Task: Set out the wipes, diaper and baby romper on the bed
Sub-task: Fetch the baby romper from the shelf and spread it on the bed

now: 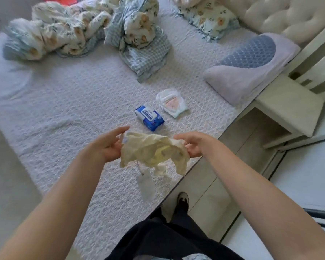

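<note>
The print on the wipes pack (pixel 149 117) is too small to read. The hanging tag (pixel 145 184) is blurred. The romper (pixel 154 152) hides the right hand's (pixel 192 145) fingertips.

The wipes (pixel 149 116) lie on the bed (pixel 73 102) near its right edge; the diaper (pixel 172 102) just beside them, nearer the pillow (pixel 251 66).

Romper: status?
Left hand and right hand hold romper above bed. Wipes, diaper already down. Nothing in the way.
</note>
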Tool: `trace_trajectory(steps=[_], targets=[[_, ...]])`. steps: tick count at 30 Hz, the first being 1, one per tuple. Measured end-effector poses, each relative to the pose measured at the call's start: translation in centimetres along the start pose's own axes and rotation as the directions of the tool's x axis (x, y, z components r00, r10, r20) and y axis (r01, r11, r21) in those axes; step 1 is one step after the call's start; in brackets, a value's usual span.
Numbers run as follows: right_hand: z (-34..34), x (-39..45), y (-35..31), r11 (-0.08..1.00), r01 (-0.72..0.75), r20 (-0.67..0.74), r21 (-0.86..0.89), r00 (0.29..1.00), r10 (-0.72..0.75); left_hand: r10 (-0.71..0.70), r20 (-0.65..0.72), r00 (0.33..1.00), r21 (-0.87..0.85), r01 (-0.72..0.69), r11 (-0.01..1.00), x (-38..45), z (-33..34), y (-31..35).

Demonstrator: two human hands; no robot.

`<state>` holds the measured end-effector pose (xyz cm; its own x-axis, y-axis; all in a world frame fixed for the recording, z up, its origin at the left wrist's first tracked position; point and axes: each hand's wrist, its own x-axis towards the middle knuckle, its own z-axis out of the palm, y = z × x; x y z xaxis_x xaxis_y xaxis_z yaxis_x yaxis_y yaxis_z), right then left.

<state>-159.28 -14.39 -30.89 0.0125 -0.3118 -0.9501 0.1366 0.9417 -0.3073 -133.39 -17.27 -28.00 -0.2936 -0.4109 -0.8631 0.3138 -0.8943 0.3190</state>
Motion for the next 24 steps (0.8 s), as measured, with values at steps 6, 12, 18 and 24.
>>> trace_trajectory(steps=[6,12,18,24], targets=[[2.3,1.5,-5.5,0.830,0.003,0.220,-0.558,0.965,0.145,0.331,-0.119,0.936,0.132,-0.316,0.940,0.8,-0.7,2.6],[6.0,2.2,-12.2,0.770,0.430,0.313,-0.471,0.898,-0.310,0.522,-0.190,0.832,0.296,-0.458,0.838,1.1,-1.9,4.8],[11.7,2.8,-18.7,0.323,0.774,0.369,-0.545,0.567,-0.736,0.731,-0.334,0.596,0.562,-0.497,0.661,1.1,-3.6,8.8],[15.4,3.0,-19.7,-0.029,0.878,0.361,-0.478,0.166,-0.917,0.879,-0.382,0.285,0.627,-0.619,0.473,0.4,-4.2,10.1]])
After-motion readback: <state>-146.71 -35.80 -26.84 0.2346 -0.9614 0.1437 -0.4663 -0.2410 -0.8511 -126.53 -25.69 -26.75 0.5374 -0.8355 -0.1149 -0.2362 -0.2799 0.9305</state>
